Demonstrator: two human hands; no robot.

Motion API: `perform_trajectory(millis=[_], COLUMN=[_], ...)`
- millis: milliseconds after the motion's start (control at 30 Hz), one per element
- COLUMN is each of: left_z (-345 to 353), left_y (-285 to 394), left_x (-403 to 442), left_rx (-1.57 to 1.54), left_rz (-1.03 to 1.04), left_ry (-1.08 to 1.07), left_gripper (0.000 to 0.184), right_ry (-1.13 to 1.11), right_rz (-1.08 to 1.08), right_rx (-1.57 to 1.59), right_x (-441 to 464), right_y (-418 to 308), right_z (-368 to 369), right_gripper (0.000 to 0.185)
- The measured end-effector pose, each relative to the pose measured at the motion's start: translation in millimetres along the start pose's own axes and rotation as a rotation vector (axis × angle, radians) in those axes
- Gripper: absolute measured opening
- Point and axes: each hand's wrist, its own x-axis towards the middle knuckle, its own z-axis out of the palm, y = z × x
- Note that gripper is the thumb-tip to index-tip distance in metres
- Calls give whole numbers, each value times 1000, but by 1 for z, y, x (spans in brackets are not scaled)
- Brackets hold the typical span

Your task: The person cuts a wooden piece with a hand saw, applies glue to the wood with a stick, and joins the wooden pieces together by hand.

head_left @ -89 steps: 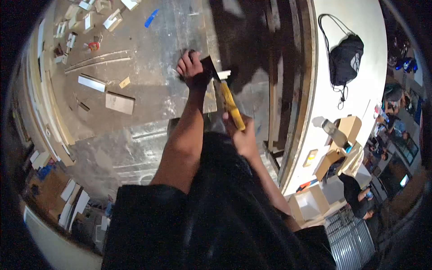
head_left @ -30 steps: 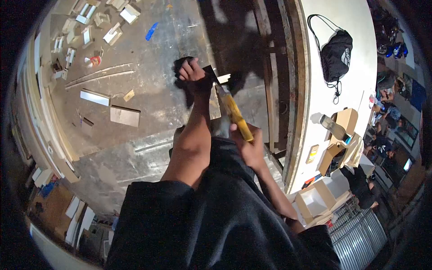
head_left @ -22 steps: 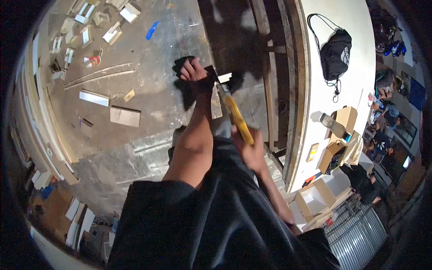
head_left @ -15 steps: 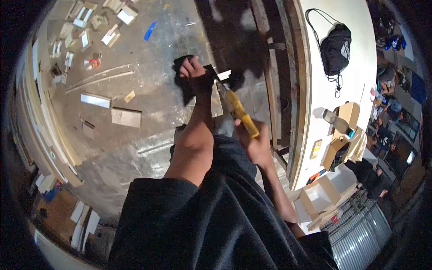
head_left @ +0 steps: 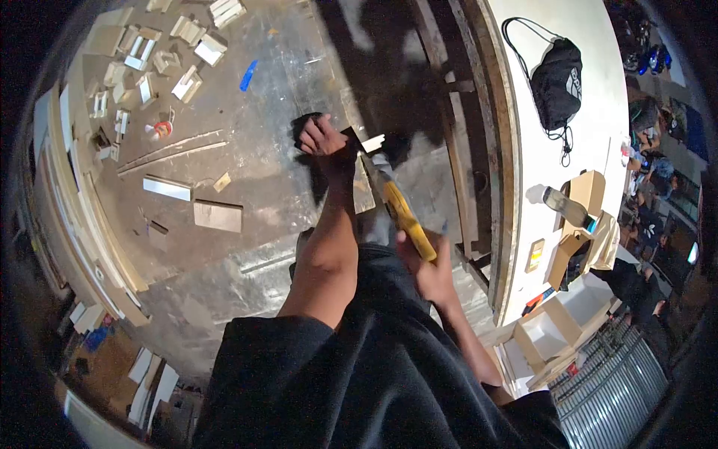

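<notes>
Right hand (head_left: 434, 278) gripped saw (head_left: 406, 215). Left hand (head_left: 321, 137) curled beside saw's far end, hold unclear. White strip (head_left: 373, 143) jutted from saw's other side; cut judged unfinished.

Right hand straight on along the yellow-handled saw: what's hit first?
Likely the short pale strip, apparently wood, at the far end of the saw. Depth is unclear, so the right hand could pass above it.

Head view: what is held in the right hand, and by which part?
A saw, held by its yellow handle, near the end opposite the blade.
</notes>
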Motion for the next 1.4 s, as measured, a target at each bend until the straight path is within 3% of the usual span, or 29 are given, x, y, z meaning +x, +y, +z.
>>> perform_trajectory(millis=[67, 133, 200, 267, 333, 367, 400, 467, 500, 600, 667, 733, 800, 833, 967, 1033, 1200, 1267, 1300, 1400], left_z=[9, 8, 12, 10, 9, 9, 5, 8, 5, -5, -6, 5, 10, 5, 7, 9, 2, -4, 4, 4], left_y=[-1, -2, 0, -3, -2, -2, -5, 3, 6, 0, -1, -2, -4, -3, -5, -3, -5, -3, -3, -8], left_x=[4, 2, 1, -1, 2, 2, -2, 10, 9, 9, 2, 5, 2, 1, 1, 5, 0, -6, -7, -2], left_rx=[32, 49, 10, 42, 66, 61, 56, 31, 38, 107, 59, 57, 26, -1, 35, 0, 8, -26, -32, 8], left_rz=[45, 25, 18, 6, 25, 31, 14, 3, 12, 47, 59, 37, 22, 15, 34, 27, 45, 48, 32, 14], left_ry=[63, -8, 69, 30, 4, 6, -37, -53, -30, -26, -117, -89, 19, -29, -23, 9, -13, -72, -25, -45], left_gripper=[37, 38, 39, 40, 41, 41, 42, 42, 40, 38, 45, 49, 43, 39, 39, 38, 42, 43, 43, 41], right_ry=[104, 203, -64, 13, 130, 179, 180, -22, 57, -5, -20, 128, 39, -24, 171, -1, 7, 246, 66, 64], right_rz=[-104, 52, 5, -102, 70, -94, -84, 28, -125, 7, 33, -30, -159, -47, -47, -104, -36, -204, -108, 3], right_rx=[-89, -264, -210, 27, -162, -302, -301, -343, -175, -59, -135, -336, -193, -125, -297, -268, -121, -508, -333, -182], right_x=[26, 19, 7, 0, 22, 41, 29, 19, 2, 12, 28, 34, 15, 11, 32, 25, 32, 40, 23, 3], right_y=[7, 8, -6, 10, 32, 54, 39, -9, -6, -4, 22, 22, 4, 3, 31, 12, 12, 14, 13, -8], right_z=[13, 10, -3, -2, 2, 10, 8, 2, 1, -3, 3, 9, -3, -8, 15, 4, 14, 26, 7, -3], right_gripper=[31, 36, 45, 46, 44, 45, 45, 43, 37, 35, 36, 35, 38, 42, 38, 33, 36, 36, 37, 42])
